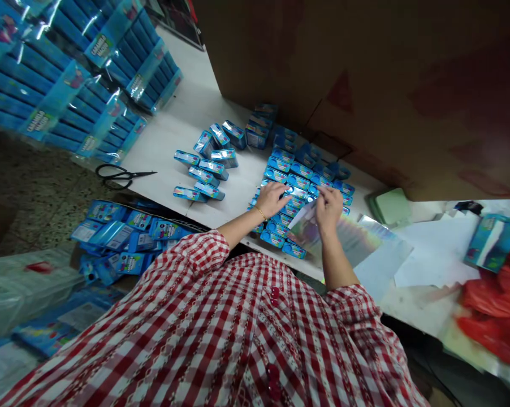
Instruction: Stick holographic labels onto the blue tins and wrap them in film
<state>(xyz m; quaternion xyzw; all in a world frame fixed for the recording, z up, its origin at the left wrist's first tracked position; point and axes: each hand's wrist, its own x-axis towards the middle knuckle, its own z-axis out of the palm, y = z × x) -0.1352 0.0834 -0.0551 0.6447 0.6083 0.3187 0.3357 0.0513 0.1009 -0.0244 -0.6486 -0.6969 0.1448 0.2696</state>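
At the upper left, clear plastic packs [55, 85] hold blue boxes in tight rows. Below, at the left edge, stands a cloudy plastic bin [21, 288] with a red mark; its contents are too blurred to make out. Just right of it, an open carton [125, 281] is heaped with blue boxes [130, 263] lying at all angles. Black scissors [121, 176] lie on the white table [176, 121], left of a loose group of small upright boxes [206, 175].

At centre, more small boxes [274, 228] stand upright in close rows. The left hand [272, 200] rests on them with fingers spread a little and thumb apart. The right hand [329, 209] is over the same rows, above a shiny sheet [352, 237]; I cannot tell whether its fingers pinch anything.

A big cardboard box [365, 85] fills the upper right. Below it sit a pale green box [390, 207], white paper [437, 249], a blue box with a white strip [492, 243] and, at the right edge, a red plastic bag [496, 311].
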